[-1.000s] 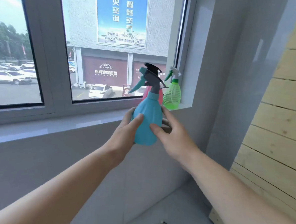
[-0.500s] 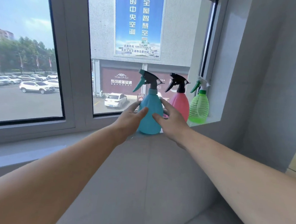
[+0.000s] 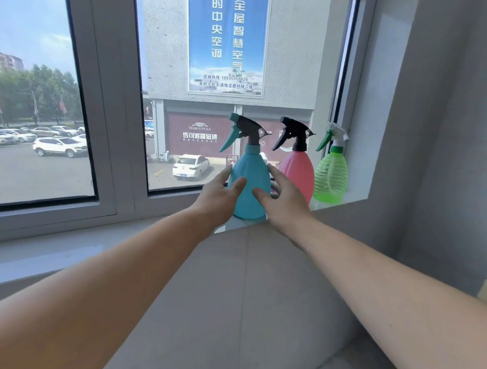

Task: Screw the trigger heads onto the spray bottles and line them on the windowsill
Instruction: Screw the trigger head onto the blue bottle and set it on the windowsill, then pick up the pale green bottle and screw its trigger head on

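A blue spray bottle point(image 3: 250, 170) with a teal and grey trigger head point(image 3: 244, 127) stands upright on the pale windowsill point(image 3: 61, 256). My left hand point(image 3: 218, 197) and my right hand point(image 3: 284, 201) clasp its body from either side, thumbs on its front. Right of it stand a pink bottle point(image 3: 299, 167) with a black trigger head and a clear green bottle point(image 3: 330, 175) with a green and white head. The three form a row, with all nozzles pointing left.
The window frame point(image 3: 107, 147) runs just behind the sill. A grey side wall point(image 3: 410, 137) closes the sill right of the green bottle. Below the sill is a grey tiled wall point(image 3: 244, 298). The sill stretches away to the left of the blue bottle.
A second ago both hands held the blue bottle in the air below the sill. It went up and now stands on the sill left of the pink bottle.
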Demonstrator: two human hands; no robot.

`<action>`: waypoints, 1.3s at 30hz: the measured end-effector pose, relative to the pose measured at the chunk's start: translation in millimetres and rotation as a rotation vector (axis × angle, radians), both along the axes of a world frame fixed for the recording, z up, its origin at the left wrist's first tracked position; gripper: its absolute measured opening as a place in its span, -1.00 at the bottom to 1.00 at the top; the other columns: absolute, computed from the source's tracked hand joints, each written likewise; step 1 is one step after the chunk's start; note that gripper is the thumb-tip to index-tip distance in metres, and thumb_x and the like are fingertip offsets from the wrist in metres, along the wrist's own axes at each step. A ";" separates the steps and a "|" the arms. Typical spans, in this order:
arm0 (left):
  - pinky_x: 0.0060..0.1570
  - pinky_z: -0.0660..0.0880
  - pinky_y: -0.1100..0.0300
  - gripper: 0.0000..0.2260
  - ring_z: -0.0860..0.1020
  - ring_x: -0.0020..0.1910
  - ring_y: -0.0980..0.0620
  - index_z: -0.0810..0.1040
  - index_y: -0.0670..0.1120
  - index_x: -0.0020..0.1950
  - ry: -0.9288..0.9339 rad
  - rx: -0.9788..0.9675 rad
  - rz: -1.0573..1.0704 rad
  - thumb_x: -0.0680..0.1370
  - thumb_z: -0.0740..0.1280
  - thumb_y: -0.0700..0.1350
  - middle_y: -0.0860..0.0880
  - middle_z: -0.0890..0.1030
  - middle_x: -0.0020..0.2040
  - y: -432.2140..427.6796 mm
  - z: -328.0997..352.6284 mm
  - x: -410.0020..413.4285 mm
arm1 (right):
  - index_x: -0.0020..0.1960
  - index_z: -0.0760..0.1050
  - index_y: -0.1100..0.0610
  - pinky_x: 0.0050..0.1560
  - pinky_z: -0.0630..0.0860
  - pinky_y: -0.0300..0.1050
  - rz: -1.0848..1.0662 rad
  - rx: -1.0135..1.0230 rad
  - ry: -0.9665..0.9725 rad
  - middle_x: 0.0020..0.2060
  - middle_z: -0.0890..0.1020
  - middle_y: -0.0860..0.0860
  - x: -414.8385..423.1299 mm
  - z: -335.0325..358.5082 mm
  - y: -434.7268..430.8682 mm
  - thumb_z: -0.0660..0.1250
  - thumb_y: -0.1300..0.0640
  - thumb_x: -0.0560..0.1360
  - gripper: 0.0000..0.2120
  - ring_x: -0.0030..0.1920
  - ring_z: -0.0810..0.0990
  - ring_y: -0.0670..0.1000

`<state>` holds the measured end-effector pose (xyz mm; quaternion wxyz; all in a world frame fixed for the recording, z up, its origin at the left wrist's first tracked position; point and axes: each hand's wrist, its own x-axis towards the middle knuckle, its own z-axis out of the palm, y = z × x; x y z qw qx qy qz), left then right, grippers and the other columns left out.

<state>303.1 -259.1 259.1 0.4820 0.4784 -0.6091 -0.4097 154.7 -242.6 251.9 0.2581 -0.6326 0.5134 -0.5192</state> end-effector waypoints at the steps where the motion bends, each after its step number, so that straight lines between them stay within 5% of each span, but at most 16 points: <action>1: 0.46 0.44 -0.09 -0.37 0.53 0.43 -0.15 0.22 0.12 0.65 -0.009 -0.001 0.002 0.61 0.32 0.11 -0.14 0.49 0.51 5.7 1.8 -1.8 | 0.54 0.19 -0.20 0.38 0.46 0.07 -0.005 0.000 0.010 0.42 0.50 -0.01 -0.1 -1.5 1.0 0.37 -0.06 0.47 -0.30 0.40 0.48 -0.01; 5: 0.34 0.27 0.23 -0.39 0.35 0.57 -0.07 0.09 0.02 0.69 -0.059 -0.011 0.034 0.69 0.27 0.04 -0.07 0.31 0.63 19.0 5.4 -2.4 | 0.56 0.14 -0.20 0.42 0.40 0.06 -0.040 0.008 0.036 0.46 0.45 -0.02 -2.1 -2.4 11.0 0.38 -0.12 0.46 -0.26 0.44 0.43 0.00; 8: 0.53 0.27 0.00 -0.35 0.33 0.57 -0.15 0.14 0.00 0.67 -0.088 -0.052 0.145 0.65 0.30 0.15 -0.14 0.31 0.62 30.9 5.6 1.4 | 0.55 0.18 -0.15 0.39 0.41 -0.01 -0.093 -0.029 0.038 0.49 0.40 0.00 -13.0 -1.8 25.7 0.37 -0.06 0.52 -0.34 0.43 0.44 0.00; 11: 0.39 0.46 -0.16 -0.45 0.48 0.38 -0.14 0.33 0.01 0.52 -0.111 -0.157 0.236 0.60 0.32 0.20 -0.15 0.48 0.40 55.3 -0.7 -2.2 | 0.45 0.37 -0.06 0.11 0.50 -0.25 -0.140 -0.091 0.022 0.27 0.56 -0.04 -33.9 -12.3 51.4 0.37 0.00 0.54 -0.51 0.12 0.60 -0.11; 13: 0.16 0.55 0.12 -0.60 0.56 0.15 0.01 0.41 0.00 0.38 -0.089 -0.247 0.197 0.62 0.33 0.14 -0.09 0.55 0.22 79.7 -11.3 -11.5 | 0.26 0.52 -0.02 -0.14 0.49 -0.38 -0.206 -0.086 0.037 0.01 0.64 -0.07 -53.0 -30.2 69.8 0.37 0.01 0.54 -0.70 -0.10 0.59 -0.18; 15: -0.18 0.50 0.36 -0.78 0.53 -0.16 0.15 0.47 0.02 0.21 -0.090 -0.212 0.085 0.64 0.32 0.09 -0.02 0.57 -0.01 103.9 -30.4 -28.9 | 0.00 0.59 -0.04 -0.19 0.54 -0.21 -0.250 -0.036 0.027 -0.18 0.66 -0.06 -76.5 -59.5 83.9 0.38 -0.02 0.50 -0.89 -0.21 0.62 -0.09; 16: -0.24 0.51 0.32 -0.85 0.52 -0.24 0.14 0.49 0.04 0.11 -0.111 -0.156 0.008 0.65 0.31 0.09 -0.02 0.57 -0.09 115.3 -48.3 -41.1 | -0.09 0.60 -0.04 -0.15 0.58 -0.08 -0.274 0.013 0.024 -0.23 0.68 -0.04 -90.5 -81.9 92.4 0.38 -0.03 0.48 -0.91 -0.23 0.64 -0.02; 20: 0.06 0.61 -0.14 -0.82 0.66 0.03 -0.20 0.54 0.02 0.04 -0.265 0.153 -0.215 0.65 0.30 0.11 -0.21 0.67 0.05 127.8 -133.4 -78.3 | -0.22 0.57 0.01 -0.03 0.61 0.07 -0.301 0.308 0.070 -0.29 0.70 0.04 -139.0 -169.6 122.0 0.39 0.16 0.53 -0.84 -0.25 0.65 0.08; 26: 0.07 0.60 -0.02 -0.71 0.55 -0.03 -0.08 0.47 -0.10 0.17 -0.570 0.687 -0.394 0.65 0.31 0.11 -0.11 0.54 0.02 125.4 -287.5 -100.8 | -0.21 0.56 0.04 -0.15 0.51 -0.04 -0.294 0.751 0.180 -0.21 0.68 0.12 -187.1 -328.8 154.0 0.39 0.14 0.52 -0.87 -0.19 0.61 0.08; 28: 0.06 0.58 -0.01 -0.68 0.54 -0.01 -0.10 0.45 -0.09 0.17 -0.701 0.749 -0.428 0.63 0.32 0.14 -0.10 0.50 0.04 120.2 -326.2 -103.5 | -0.14 0.60 0.12 -0.15 0.45 -0.09 -0.280 0.850 0.170 -0.21 0.63 0.09 -191.7 -372.5 158.5 0.38 0.14 0.53 -0.91 -0.18 0.58 0.07; 32: 0.23 0.57 -0.01 -0.41 0.52 0.19 -0.10 0.35 -0.11 0.51 -0.839 0.841 -0.485 0.61 0.32 0.21 -0.09 0.45 0.30 109.7 -384.7 -120.7 | -0.06 0.62 0.36 -0.19 0.40 -0.11 -0.326 0.957 0.121 -0.23 0.60 0.14 -193.1 -444.4 150.6 0.38 0.13 0.51 -0.75 -0.19 0.55 0.07; 35: 0.23 0.52 0.05 -0.30 0.47 0.38 -0.12 0.26 -0.13 0.59 -0.844 0.880 -0.497 0.59 0.34 0.24 -0.11 0.39 0.51 104.2 -422.2 -141.1 | -0.01 0.63 0.31 -0.06 0.52 -0.07 -0.356 0.994 0.043 -0.13 0.66 0.14 -189.9 -484.7 133.0 0.42 0.05 0.48 -0.70 -0.09 0.61 0.12; 39: 0.24 0.48 0.08 -0.13 0.48 0.41 -0.12 0.21 -0.14 0.61 -0.828 0.903 -0.432 0.48 0.42 0.32 -0.12 0.42 0.51 102.9 -472.9 -156.4 | 0.20 0.56 0.18 0.20 0.55 0.03 -0.416 0.992 -0.014 0.05 0.60 0.08 -186.2 -519.0 110.2 0.46 -0.07 0.44 -0.56 0.10 0.61 0.13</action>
